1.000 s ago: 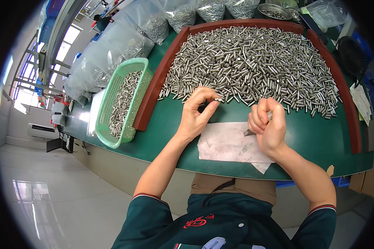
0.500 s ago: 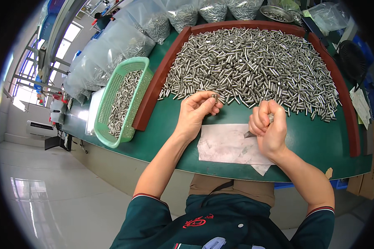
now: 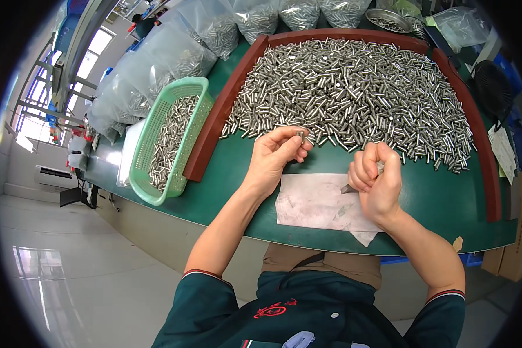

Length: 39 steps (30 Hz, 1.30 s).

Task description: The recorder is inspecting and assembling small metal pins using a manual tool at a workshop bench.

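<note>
1. Pinching a small metal pin [image 3: 300, 135] between thumb and fingertips, the left hand [image 3: 274, 158] sits at the near edge of the pin heap [image 3: 354, 95] – fingers curled in tight, closed on that one pin, which stands roughly upright.
2. Right hand [image 3: 377, 182] – a closed fist, wrapped round a small pointed tool [image 3: 349, 188]; only the dark tip shows, poking out below the fist twd the left, over the paper.
3. White paper sheet [image 3: 316, 206] lies flat on the green table [image 3: 441, 203], between & under both hands, near the table's front edge.
4. Heap of pins is fenced by a dark red frame [image 3: 214, 124] on left, back & right.
5. Left of the frame: a green plastic basket [image 3: 182, 93] partly filled w/ more pins.
6. Further back, clear bags [image 3: 156, 64] of pins & a metal bowl [image 3: 385, 17].
</note>
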Tool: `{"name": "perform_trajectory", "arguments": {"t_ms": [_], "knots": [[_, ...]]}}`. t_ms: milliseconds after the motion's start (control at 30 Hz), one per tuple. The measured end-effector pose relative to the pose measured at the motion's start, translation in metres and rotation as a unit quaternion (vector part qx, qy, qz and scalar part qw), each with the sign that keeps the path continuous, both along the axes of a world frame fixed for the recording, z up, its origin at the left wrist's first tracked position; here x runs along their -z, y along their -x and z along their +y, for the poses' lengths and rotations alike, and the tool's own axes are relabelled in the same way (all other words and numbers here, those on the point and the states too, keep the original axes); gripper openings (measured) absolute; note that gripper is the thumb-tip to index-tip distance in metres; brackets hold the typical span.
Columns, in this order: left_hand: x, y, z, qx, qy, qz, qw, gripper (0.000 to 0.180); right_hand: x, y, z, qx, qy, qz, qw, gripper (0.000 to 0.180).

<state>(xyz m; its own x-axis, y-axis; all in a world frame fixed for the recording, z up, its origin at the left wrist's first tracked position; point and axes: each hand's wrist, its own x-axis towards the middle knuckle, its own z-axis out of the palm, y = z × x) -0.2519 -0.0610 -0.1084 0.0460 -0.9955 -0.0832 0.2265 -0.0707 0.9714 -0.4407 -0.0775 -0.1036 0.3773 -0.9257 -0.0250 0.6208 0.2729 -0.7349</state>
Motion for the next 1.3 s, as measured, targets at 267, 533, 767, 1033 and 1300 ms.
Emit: {"name": "perform_trajectory", "arguments": {"t_ms": [267, 533, 767, 1033, 1300], "knots": [[-0.012, 0.023, 0.028, 0.069, 0.097, -0.391, 0.912, 0.008, 0.002, 0.001, -0.001, -0.002, -0.004, -0.002, 1.000, 0.033], [-0.002, 0.042, 0.043, 0.050, 0.249, -0.579, 0.775, 0.014, 0.000, 0.000, 0.000, 0.001, 0.000, -0.054, 0.999, 0.039], [0.003, 0.044, 0.042, 0.048, 0.233, -0.572, 0.785, 0.014, 0.003, -0.001, 0.002, 0.007, 0.011, -0.055, 0.998, 0.032], [0.001, 0.045, 0.042, 0.065, 0.220, -0.578, 0.783, 0.014, 0.003, -0.003, 0.002, 0.013, 0.011, -0.055, 0.998, 0.031], [0.001, 0.044, 0.041, 0.059, 0.218, -0.578, 0.784, 0.014, 0.003, -0.004, 0.002, 0.008, 0.008, -0.053, 0.999, 0.032]]}}
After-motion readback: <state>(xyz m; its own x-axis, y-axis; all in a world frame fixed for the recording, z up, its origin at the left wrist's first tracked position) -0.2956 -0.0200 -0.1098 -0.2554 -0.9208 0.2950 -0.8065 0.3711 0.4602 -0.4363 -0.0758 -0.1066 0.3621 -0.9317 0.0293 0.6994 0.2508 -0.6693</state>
